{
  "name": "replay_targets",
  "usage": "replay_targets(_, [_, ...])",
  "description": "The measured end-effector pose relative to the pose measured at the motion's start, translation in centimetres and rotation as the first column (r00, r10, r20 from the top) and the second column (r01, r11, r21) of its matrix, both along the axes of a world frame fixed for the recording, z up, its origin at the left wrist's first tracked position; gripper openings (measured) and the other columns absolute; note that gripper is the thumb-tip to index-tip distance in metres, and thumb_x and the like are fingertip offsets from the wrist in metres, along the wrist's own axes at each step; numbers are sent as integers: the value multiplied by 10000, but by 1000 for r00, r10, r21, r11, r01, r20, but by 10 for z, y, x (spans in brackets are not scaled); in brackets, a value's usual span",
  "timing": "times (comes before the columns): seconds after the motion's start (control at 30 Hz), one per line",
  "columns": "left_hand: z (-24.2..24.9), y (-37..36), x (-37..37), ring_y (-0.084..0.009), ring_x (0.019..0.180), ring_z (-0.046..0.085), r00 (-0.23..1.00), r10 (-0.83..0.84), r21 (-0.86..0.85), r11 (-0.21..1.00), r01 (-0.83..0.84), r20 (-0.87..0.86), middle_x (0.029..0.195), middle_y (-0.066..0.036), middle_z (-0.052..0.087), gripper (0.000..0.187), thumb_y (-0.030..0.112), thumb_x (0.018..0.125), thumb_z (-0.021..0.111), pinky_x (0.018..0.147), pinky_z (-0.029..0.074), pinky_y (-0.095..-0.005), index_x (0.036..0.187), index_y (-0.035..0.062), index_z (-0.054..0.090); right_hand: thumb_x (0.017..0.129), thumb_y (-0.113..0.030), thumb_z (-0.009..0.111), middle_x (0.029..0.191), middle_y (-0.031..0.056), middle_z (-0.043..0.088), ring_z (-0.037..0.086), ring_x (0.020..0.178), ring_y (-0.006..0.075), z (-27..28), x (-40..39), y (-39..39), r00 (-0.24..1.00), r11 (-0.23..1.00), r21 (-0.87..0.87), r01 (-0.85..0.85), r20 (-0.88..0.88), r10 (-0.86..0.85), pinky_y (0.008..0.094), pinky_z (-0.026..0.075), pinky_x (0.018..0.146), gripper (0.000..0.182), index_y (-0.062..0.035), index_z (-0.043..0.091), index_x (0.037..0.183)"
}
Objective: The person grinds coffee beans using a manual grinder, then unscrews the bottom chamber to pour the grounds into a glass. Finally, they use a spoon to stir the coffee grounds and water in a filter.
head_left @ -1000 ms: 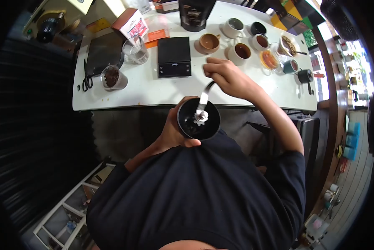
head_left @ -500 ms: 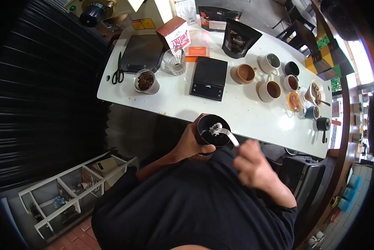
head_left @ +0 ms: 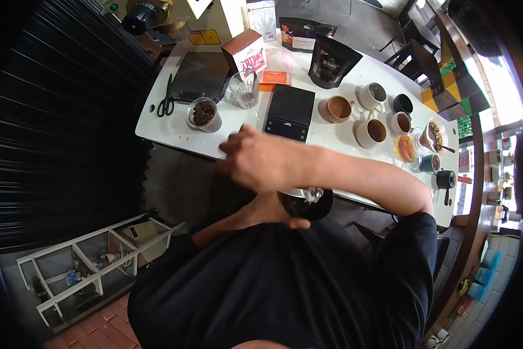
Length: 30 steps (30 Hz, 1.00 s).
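Observation:
A black hand coffee grinder [head_left: 316,207] stands in front of my dark shirt, partly covered by my right forearm. My left hand [head_left: 268,208] is closed round its left side, thumb at the front. A silver crank arm [head_left: 296,192] runs leftward from the grinder's top and disappears under my right hand [head_left: 252,158]. That hand, smeared by motion, has curled fingers at the crank's outer end, hiding the knob. Beyond it on the white table lie a black scale [head_left: 290,107] and a clear cup of dark coffee grounds [head_left: 205,114].
Along the white table [head_left: 337,142] stand a drinking glass [head_left: 244,90], a patterned box [head_left: 244,52], a black coffee pouch [head_left: 333,61] and scissors [head_left: 166,102]. Several mugs, including a brown cup [head_left: 337,109], sit right, near a glass server [head_left: 406,148]. A shelf rack [head_left: 101,262] is lower left.
My right hand has swept from the grinder's right side across to its left, turning the crank arm with it. The grinder has shifted slightly right and down in view.

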<state>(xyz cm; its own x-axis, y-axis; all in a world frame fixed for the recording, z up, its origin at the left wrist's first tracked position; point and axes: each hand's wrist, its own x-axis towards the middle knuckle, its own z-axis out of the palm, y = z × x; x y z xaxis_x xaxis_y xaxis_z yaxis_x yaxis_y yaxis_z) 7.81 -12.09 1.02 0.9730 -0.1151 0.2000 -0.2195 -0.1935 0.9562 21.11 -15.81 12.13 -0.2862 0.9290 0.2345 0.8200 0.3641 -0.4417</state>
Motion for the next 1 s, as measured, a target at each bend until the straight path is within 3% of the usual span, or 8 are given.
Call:
replay_targets(0.03, [18,3,9,-214,1081,649,979,26,-12,1000,-24,200,1140,-86,659,979,476,609,933,958,512,-370,1335,2,478,848,-161,560,925,165,592,594,968,327,-9,24,5,997,996,-39,78,-18,-79,452,419,911,180,-10,613,929])
replay_targets(0.13, [9,13,-7,-194,1035,647,972,12,-556,819,-143,-233,1132,-83,650,1012,539,607,921,941,513,-365,1328,-17,479,867,-101,523,911,208,567,584,923,389,-46,84,-30,924,913,-211,348,-88,-373,480,443,860,145,15,601,905])
replay_targets(0.2, [10,15,-6,-154,1019,623,941,21,-656,712,-251,-337,1120,-69,636,978,534,607,923,918,499,-335,1297,-15,500,843,-32,483,897,200,554,583,904,385,-69,83,-67,870,882,-253,398,-200,-450,457,459,802,120,27,579,884])
replay_targets(0.3, [-1,11,1,-129,1081,588,995,68,-492,865,-97,-76,1154,-53,615,924,553,660,895,940,484,-305,1304,7,519,848,4,472,868,203,526,551,885,406,-49,67,-94,796,834,-174,523,-251,-551,485,451,787,96,44,550,886])
replay_targets(0.43, [-10,15,5,-139,1092,595,956,-86,-625,773,-112,-279,1172,-48,617,941,584,673,880,969,478,-312,1322,9,513,805,32,432,847,193,471,523,789,392,-74,59,-115,686,773,-210,599,-364,-630,454,425,722,66,33,485,845])
replay_targets(0.67, [9,14,16,-133,1080,604,934,-257,-550,831,83,-247,1153,-44,636,948,609,616,898,962,471,-303,1269,9,562,791,35,465,838,186,465,515,801,374,-64,24,-163,551,661,-252,707,-389,-738,438,437,735,67,27,518,832])
replay_targets(0.83, [40,21,32,-257,1057,692,933,-351,46,934,355,-82,1143,-139,693,1047,641,496,908,937,527,-365,1254,-3,580,719,61,481,836,162,429,495,766,328,-47,-4,-192,467,566,-142,812,-422,-777,393,423,690,92,15,503,794])
replay_targets(1.0, [50,23,55,-300,1023,690,892,-452,68,889,453,-22,1152,-131,681,1076,684,480,891,925,523,-393,1260,12,580,708,79,456,896,166,488,543,842,332,-14,9,-183,408,546,-129,828,-529,-744,390,463,777,188,5,536,861])
